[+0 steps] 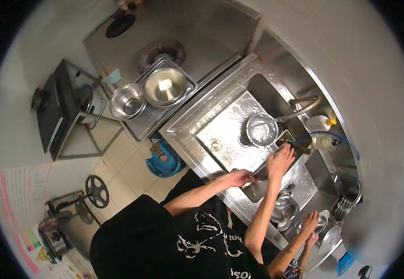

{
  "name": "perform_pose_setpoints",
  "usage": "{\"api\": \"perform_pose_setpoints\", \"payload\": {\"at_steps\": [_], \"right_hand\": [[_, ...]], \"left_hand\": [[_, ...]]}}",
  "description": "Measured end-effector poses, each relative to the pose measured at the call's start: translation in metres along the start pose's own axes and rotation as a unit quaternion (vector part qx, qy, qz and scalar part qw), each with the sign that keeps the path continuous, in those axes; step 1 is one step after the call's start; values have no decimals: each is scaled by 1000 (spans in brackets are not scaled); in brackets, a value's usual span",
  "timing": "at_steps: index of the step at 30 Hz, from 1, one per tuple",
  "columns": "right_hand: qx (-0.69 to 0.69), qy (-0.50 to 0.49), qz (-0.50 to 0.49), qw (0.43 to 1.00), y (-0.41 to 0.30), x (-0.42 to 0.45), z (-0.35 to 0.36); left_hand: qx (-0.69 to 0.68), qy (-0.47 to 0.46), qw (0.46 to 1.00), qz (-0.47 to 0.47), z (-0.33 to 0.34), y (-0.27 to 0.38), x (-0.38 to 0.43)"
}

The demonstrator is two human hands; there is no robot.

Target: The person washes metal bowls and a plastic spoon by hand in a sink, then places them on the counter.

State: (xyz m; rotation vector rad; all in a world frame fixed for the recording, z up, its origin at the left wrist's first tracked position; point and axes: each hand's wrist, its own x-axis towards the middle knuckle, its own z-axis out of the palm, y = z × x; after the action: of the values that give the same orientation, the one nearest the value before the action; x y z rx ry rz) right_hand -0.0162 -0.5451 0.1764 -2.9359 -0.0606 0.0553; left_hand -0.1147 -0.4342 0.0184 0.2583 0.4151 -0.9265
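Observation:
Above the ridge between two stainless steel basins, my left hand (242,178) grips the near end of a dark, straight-sided object (263,171). Its exact kind is unclear. A small pale thing shows at my left fingertips, too blurred to name. My right hand (281,161) lies over the object's far end, fingers curled round its edge. Just beyond that hand are a dark-handled brush (303,150) and a small green-and-white item. Left of my hands, a round metal pot (261,129) stands in the left basin (215,120), under the faucet (304,106), with water in it.
Glass jars or cups (285,209) stand in the right basin. Another person's hands (310,223) hold a clear vessel there, near several ladles (343,207). Bottles (318,123) line the back ledge. Steel bowls (128,101) sit on the left counter; a blue bin (165,160) stands below.

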Motion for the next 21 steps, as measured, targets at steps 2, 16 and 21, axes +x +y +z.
{"api": "perform_pose_setpoints", "payload": {"at_steps": [2, 16, 21], "right_hand": [[109, 31, -14, 993, 12, -17, 3], [581, -177, -202, 768, -277, -18, 118], [599, -397, -216, 661, -418, -18, 160]], "left_hand": [[-45, 9, 999, 25, 11, 0, -18], [137, 429, 691, 565, -45, 153, -336], [127, 406, 582, 693, -86, 205, -408]]}}
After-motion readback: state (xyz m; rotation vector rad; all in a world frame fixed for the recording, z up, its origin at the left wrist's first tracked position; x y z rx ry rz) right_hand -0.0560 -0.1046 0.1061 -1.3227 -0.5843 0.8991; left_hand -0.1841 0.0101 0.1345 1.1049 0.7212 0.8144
